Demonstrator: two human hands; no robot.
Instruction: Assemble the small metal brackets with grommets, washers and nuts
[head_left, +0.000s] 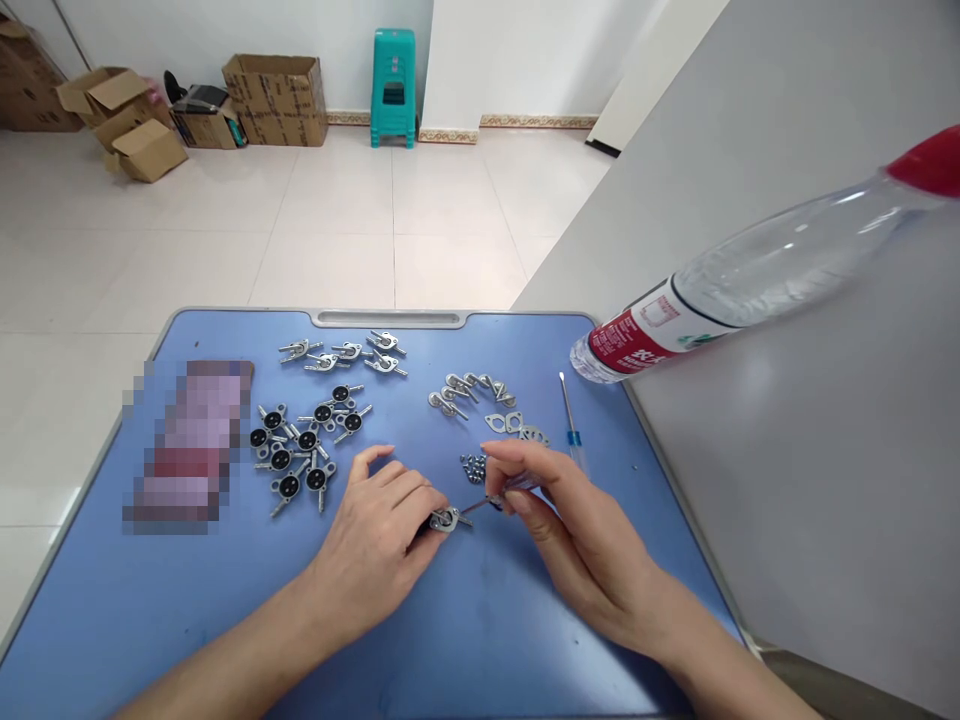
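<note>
My left hand (386, 525) is closed around a small metal fuel valve (445, 519), keeping it low over the table with its plate and lever side showing. In my right hand (570, 535), thumb and fingers pinch a thin-shafted screwdriver (475, 506). Its shaft points left towards the valve; whether the tip touches a screw is too small to tell. Most of the handle is hidden by my fingers. Just beyond the right fingertips lies a pile of small screws (472, 467). Flat metal plates (514, 423) and several levers (457, 385) lie farther back.
Several valve bodies with black round faces (307, 440) lie left of my hands, and several lever-fitted valves (349, 352) behind them. A blurred rectangular object (199, 420) is at left. Another slim tool (568, 405) and a water bottle (630, 340) stand right, beside the blue table's (420, 640) edge.
</note>
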